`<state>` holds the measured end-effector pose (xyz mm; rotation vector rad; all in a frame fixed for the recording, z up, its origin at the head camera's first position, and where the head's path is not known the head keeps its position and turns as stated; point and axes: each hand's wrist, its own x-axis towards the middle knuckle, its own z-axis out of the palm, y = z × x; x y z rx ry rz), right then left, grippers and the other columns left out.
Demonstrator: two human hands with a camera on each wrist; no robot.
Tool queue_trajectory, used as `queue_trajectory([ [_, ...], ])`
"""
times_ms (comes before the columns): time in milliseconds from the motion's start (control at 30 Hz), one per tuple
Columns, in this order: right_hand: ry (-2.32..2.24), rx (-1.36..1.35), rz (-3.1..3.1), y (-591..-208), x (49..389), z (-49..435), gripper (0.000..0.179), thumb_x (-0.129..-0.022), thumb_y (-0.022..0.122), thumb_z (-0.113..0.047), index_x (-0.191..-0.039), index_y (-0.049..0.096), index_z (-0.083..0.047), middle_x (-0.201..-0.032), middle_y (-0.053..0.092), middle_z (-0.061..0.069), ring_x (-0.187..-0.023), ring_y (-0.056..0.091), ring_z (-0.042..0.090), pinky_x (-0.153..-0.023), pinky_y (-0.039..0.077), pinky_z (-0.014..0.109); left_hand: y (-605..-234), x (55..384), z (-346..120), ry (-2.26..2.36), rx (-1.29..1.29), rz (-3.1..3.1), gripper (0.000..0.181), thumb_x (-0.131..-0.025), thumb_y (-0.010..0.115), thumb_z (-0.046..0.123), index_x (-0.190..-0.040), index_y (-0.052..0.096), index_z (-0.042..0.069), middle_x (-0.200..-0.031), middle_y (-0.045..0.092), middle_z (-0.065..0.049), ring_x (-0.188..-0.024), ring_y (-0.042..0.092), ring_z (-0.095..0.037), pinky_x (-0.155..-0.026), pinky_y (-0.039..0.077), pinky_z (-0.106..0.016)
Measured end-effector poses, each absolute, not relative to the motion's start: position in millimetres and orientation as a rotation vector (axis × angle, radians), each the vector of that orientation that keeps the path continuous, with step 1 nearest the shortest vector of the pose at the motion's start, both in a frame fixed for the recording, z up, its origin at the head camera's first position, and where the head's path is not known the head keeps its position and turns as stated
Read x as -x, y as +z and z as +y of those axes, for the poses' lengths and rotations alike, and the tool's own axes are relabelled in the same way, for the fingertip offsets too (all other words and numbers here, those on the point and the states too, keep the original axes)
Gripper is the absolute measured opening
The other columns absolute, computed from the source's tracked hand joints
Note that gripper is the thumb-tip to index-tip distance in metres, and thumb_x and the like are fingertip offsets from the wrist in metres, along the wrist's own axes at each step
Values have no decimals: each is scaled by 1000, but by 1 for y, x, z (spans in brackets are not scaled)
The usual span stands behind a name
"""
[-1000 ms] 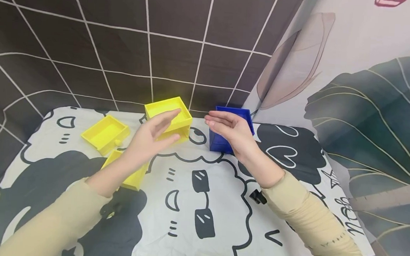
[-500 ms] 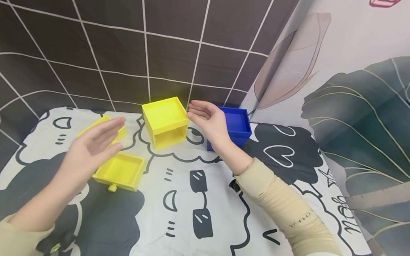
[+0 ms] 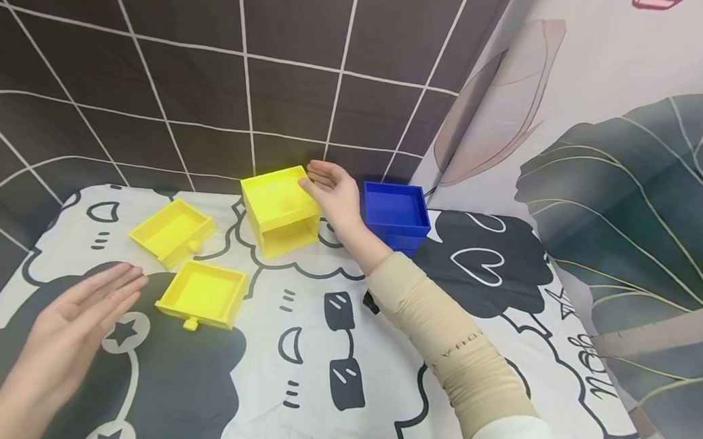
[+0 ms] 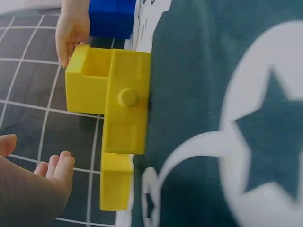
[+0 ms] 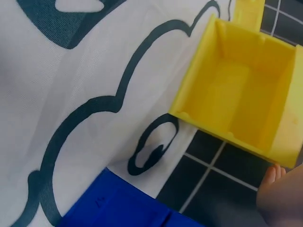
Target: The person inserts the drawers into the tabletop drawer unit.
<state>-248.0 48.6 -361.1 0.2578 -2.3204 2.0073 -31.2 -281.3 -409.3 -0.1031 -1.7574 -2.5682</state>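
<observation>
A yellow box (image 3: 279,204) with a tray-like top and an open front stands at the back of the cloth-covered table. My right hand (image 3: 339,197) is at its right rear side, fingers straight; the right wrist view shows the fingertips (image 5: 273,174) at the box's edge, and I cannot tell whether they touch. Two yellow drawers with small knobs lie to the left, one farther back (image 3: 172,231) and one nearer (image 3: 204,294). My left hand (image 3: 71,332) hovers left of the nearer drawer, fingers extended, holding nothing.
A blue box (image 3: 396,209) with a tray-like top stands right of the yellow box, behind my right forearm. A dark tiled-pattern backdrop (image 3: 183,85) hangs behind the table, and a leaf-printed curtain (image 3: 647,199) is on the right.
My left hand has drawn back toward the lower left, uncovering both drawers. The right hand has moved left from in front of the blue box to the yellow box's side.
</observation>
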Motion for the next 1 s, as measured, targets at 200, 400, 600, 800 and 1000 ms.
queue_trajectory([
  [200,2056,-225,-2330,-372,262,42,47,-98,75,-4,-142,61,5,-145,66,21,-136,65,32,-114,56,32,-433,11,-292,-2596,-139,-1885,43,-112,44,0,-138,65,27,-135,72,14,-122,70,1,-100,57,-11],
  [400,2088,-179,-2381,-381,272,44,48,-100,74,-8,-145,61,1,-148,66,17,-138,64,29,-116,55,36,-451,1,-287,-2643,-316,-2054,35,-114,46,10,-126,66,37,-128,73,23,-116,70,6,-95,58,-9],
  [600,2135,-149,-2456,-386,276,47,50,-102,72,-16,-149,60,-6,-153,63,12,-143,60,25,-118,53,35,-457,5,-282,-2778,-382,-2091,37,-115,45,11,-121,72,36,-125,73,23,-115,72,3,-96,61,-14],
  [800,2192,-163,-2478,-385,278,48,50,-103,70,-16,-151,59,-8,-155,61,12,-144,58,26,-119,53,37,-452,16,-270,-2785,-522,-2198,25,-115,48,16,-125,69,26,-120,75,17,-111,74,-1,-98,63,-21],
  [1000,2254,-139,-2429,-389,279,48,45,-105,65,-10,-149,60,-6,-153,61,15,-140,60,29,-118,54,40,-453,15,-275,-3301,210,-1772,52,-119,20,13,-147,63,24,-145,69,4,-134,66,-9,-114,53,-19],
])
